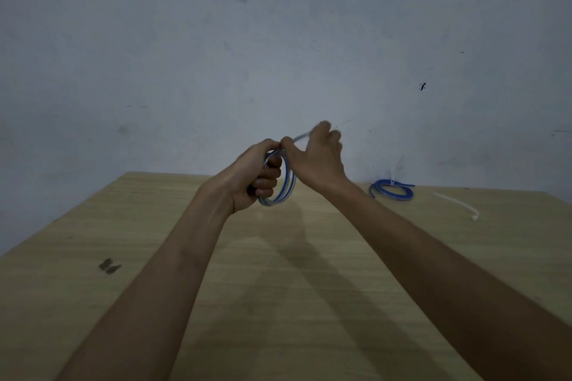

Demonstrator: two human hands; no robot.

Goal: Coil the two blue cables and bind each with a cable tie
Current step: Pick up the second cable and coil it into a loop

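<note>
My left hand (pixel 258 173) grips a coil of blue cable (pixel 286 187) held up above the wooden table (pixel 278 272), fingers curled through the loops. My right hand (pixel 318 155) pinches the cable's free end at the top of the coil, where a short stretch runs up to its fingers. A second blue cable (pixel 391 190) lies coiled on the table at the back right, with a white tie around it. A loose white cable tie (pixel 458 204) lies further right.
The table's far edge meets a grey-blue wall (pixel 278 56). A small dark mark (pixel 109 266) sits on the table at the left. The table's left edge slants toward me.
</note>
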